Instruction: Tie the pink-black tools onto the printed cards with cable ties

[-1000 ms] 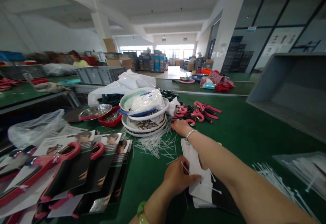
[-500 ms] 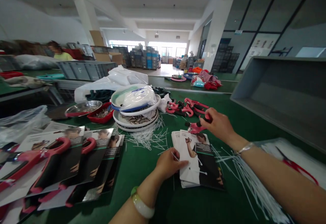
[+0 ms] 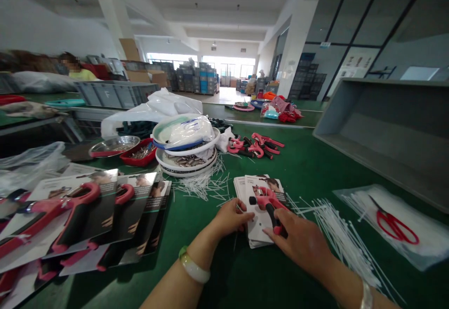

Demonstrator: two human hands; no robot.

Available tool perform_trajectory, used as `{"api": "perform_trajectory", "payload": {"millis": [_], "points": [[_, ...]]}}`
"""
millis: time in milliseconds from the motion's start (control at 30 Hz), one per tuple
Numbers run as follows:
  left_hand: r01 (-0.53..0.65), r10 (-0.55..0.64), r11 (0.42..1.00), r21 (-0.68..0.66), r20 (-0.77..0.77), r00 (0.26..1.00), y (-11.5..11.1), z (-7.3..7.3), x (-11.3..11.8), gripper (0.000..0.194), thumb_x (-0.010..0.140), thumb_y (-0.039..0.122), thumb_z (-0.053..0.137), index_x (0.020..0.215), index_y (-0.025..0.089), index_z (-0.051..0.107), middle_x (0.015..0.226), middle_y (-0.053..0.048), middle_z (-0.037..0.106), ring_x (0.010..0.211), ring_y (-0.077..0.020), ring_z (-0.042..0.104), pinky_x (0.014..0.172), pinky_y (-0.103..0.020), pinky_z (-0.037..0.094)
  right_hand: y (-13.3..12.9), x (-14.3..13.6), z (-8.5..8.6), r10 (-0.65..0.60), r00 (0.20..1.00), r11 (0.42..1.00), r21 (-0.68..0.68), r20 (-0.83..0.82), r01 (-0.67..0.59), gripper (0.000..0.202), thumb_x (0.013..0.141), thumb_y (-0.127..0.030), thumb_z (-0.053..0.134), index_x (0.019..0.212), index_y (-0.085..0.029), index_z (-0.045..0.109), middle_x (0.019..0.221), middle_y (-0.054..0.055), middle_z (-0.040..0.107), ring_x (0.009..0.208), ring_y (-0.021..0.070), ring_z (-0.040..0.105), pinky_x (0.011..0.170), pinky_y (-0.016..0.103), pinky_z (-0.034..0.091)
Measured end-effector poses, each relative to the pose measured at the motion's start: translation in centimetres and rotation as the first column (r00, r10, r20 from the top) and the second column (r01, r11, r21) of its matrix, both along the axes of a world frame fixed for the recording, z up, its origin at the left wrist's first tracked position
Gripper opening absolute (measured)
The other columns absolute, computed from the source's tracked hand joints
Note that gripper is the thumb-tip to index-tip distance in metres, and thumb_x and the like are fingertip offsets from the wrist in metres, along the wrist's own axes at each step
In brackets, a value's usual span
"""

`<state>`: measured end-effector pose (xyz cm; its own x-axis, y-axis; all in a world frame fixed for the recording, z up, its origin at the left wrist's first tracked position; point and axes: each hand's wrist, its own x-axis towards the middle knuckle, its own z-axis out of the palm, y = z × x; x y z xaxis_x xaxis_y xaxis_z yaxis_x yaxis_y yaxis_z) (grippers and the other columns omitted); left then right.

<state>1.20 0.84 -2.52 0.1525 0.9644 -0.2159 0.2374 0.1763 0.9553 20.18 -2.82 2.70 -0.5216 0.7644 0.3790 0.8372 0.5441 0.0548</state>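
Note:
My right hand (image 3: 298, 236) grips a pink pliers-like tool (image 3: 268, 197) with black handle grips, laid over the top printed card (image 3: 254, 229) of a small stack. At the stack's left edge, my left hand (image 3: 229, 217) has its thumb over the card's edge and its fingers curled; what it pinches is hidden. To the right of the stack lies a bundle of white cable ties (image 3: 345, 239). On the left, several carded pink tools (image 3: 77, 201) overlap in a pile. More loose pink tools (image 3: 256, 145) lie beyond the stack.
Stacked round trays (image 3: 187, 159) hold small metal parts, with loose ties in front. A red dish (image 3: 140, 154) and a metal bowl (image 3: 114, 145) stand left. Red scissors (image 3: 396, 227) rest on a plastic bag at right, before a grey crate (image 3: 386, 136). A person sits far left.
My right hand has brought the pink tool from beyond the stack down onto the top card. The left hand stays at the card's left edge. Red scissors are now fully visible.

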Motion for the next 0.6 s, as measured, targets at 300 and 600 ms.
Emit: {"api": "perform_trajectory", "payload": {"millis": [300,600], "points": [[-0.08,0.105,0.992,0.097,-0.297,0.949,-0.1,1.9,-1.9,0.041,0.07,0.06,0.058,0.075,0.02,0.054,0.054,0.001,0.057,0.047,-0.0151,0.054,0.049,-0.024,0.037,-1.3,2.4,0.3,-0.007,0.969,1.0,-0.02,-0.248,0.002,0.023,0.089,-0.03,0.043,0.088,-0.02,0.064,0.077,0.005,0.066,0.064,0.0157,0.063,0.057,0.026,0.048],[0.111,0.163,0.902,0.417,-0.568,0.807,4.8,5.5,3.3,0.029,0.071,0.043,0.065,0.091,0.024,0.072,0.103,-0.011,0.067,0.094,-0.0298,0.06,0.08,-0.034,0.043,4.7,1.7,-0.3,0.024,1.0,0.978,-0.208,-0.02,-0.028,0.017,0.081,-0.017,0.054,0.084,-0.023,0.07,0.089,0.005,0.066,0.085,0.0198,0.062,0.069,0.029,0.047]]}}
